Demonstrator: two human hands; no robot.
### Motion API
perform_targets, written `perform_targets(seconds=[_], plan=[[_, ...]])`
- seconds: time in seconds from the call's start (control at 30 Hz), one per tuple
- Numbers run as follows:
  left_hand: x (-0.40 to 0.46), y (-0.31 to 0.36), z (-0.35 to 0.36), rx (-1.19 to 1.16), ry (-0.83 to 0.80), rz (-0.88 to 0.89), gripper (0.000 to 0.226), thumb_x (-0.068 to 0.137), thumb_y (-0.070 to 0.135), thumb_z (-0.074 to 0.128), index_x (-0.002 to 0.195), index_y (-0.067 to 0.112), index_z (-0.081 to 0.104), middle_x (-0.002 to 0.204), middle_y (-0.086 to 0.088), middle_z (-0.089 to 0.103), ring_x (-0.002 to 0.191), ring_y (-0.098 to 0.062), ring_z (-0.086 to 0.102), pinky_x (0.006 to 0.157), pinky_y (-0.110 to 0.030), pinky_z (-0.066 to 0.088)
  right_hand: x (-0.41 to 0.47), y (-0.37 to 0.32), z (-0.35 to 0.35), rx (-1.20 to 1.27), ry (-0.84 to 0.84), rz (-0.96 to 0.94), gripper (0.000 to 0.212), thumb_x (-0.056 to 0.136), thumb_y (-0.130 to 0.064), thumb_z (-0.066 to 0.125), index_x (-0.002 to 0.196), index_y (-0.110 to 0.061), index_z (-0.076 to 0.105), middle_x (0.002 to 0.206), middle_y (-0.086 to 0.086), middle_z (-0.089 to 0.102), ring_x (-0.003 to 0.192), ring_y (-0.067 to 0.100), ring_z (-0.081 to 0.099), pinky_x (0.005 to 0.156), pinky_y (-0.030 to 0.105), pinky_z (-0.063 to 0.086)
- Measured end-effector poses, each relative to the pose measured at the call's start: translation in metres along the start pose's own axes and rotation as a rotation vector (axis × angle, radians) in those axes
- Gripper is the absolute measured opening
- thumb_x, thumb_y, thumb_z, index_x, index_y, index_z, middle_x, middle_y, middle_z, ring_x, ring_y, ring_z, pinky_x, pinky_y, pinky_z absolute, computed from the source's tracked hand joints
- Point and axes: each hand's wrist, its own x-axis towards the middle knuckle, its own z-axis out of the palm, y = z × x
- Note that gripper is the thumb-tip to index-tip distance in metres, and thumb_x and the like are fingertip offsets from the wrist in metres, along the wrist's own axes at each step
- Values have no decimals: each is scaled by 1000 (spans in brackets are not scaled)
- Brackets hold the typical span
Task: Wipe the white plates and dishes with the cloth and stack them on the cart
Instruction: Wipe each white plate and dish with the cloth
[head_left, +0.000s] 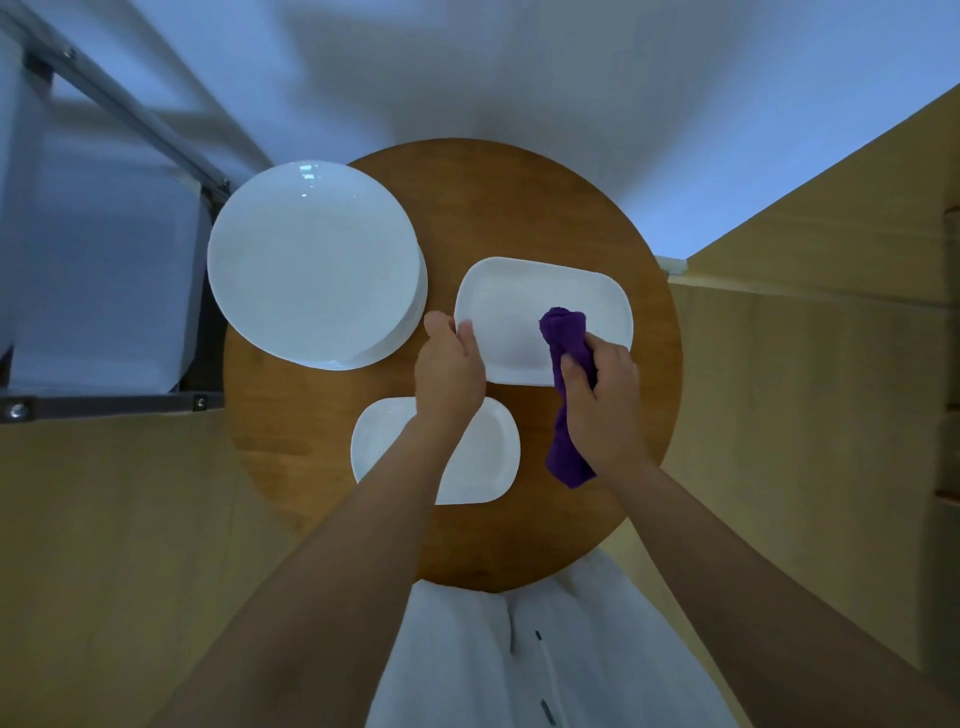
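Bare forearms, no sleeves. Person wore white trousers (545, 654) with a centre seam and small dark marks; both hands bare, no gloves or rings seen.

The round wooden table (545, 208) bears a stack of round plates (311, 260) and two rectangular dishes (519, 296).

A round wooden desk (519, 208) is seen from above. A white rectangular dish (519, 296) at the right is gripped at its left edge by the left hand (449, 364), while a purple cloth (563, 374) is pressed onto it by the right hand (602, 400). A stack of round plates (311, 260) lies at the far left, a second rectangular dish (483, 452) nearer, and a metal-framed cart (104, 400) beyond the left edge.
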Motion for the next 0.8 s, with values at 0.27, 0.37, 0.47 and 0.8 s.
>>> perform_targets(seconds=[0.27, 0.37, 0.47, 0.8], plan=[[-31, 7, -16, -701, -106, -235, 27, 104, 37, 29, 130, 35, 38, 116, 10, 52, 108, -14, 53, 94, -46, 53, -17, -15, -14, 12, 161, 5, 26, 95, -21, 51, 119, -13, 55, 109, 3, 57, 100, 20, 53, 80, 30, 47], [-44, 7, -36, -927, -122, -314, 35, 104, 39, 32, 137, 31, 39, 124, 3, 54, 113, -19, 54, 91, -46, 54, -17, -20, -27, 41, 261, 67, 29, 95, -29, 48, 121, -17, 53, 112, 2, 54, 102, 20, 53, 86, 41, 50], [-59, 8, -60, -1132, -147, -291, 36, 103, 42, 32, 137, 35, 40, 115, 6, 60, 106, -17, 59, 72, -38, 60, -21, -24, -39, 39, 309, 91, 34, 94, -37, 44, 122, -20, 50, 115, -2, 50, 102, 18, 54, 85, 39, 51], [-89, 0, -118, -1263, -222, -298, 37, 94, 58, 33, 99, 33, 60, 79, 10, 75, 73, -10, 73, 57, -30, 58, -55, -52, -34, -262, 273, 18, 76, 89, -53, 48, 147, -11, 21, 142, 12, 40, 130, 30, 38, 104, 48, 37]])
